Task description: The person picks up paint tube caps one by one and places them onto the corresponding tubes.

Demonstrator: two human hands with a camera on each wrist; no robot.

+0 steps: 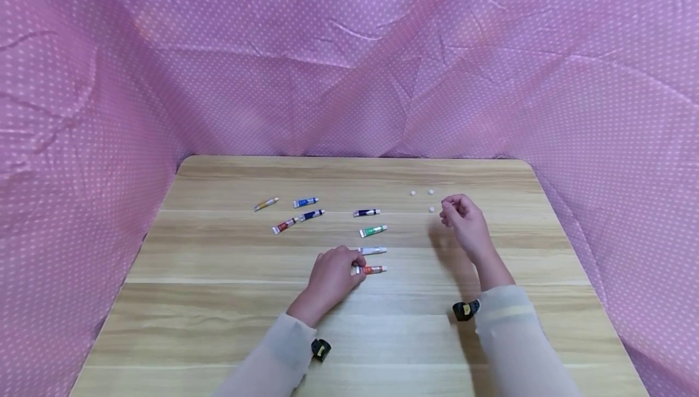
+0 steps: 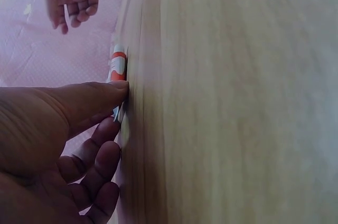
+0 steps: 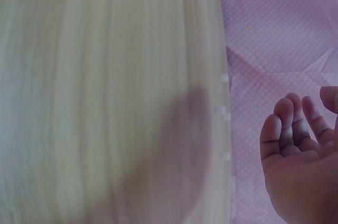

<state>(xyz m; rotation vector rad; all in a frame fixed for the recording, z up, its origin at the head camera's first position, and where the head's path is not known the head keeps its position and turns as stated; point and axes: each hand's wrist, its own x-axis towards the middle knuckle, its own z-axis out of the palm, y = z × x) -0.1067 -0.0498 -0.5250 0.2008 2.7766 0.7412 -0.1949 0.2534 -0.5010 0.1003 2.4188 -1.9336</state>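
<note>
My left hand point(image 1: 334, 272) is low over the table, its thumb and index finger pinching the tail end of an orange-red paint tube point(image 1: 375, 270). In the left wrist view the thumb hides part of that orange-red tube point(image 2: 118, 64). Just beyond it lies a white tube point(image 1: 374, 251), partly covered by the fingers. Farther back are a green tube point(image 1: 374, 231) and a dark violet tube point(image 1: 367, 212). My right hand point(image 1: 463, 222) hovers above the table near small white caps point(image 1: 431, 210); its fingers point(image 3: 284, 121) curl loosely, with nothing visible in them.
To the left lie a yellow tube point(image 1: 266, 204), a blue tube point(image 1: 306, 202), a dark blue tube point(image 1: 312, 215) and a dark red tube point(image 1: 285, 226). Pink dotted cloth point(image 1: 349, 81) hangs around the wooden table point(image 1: 218, 324) at the back and sides.
</note>
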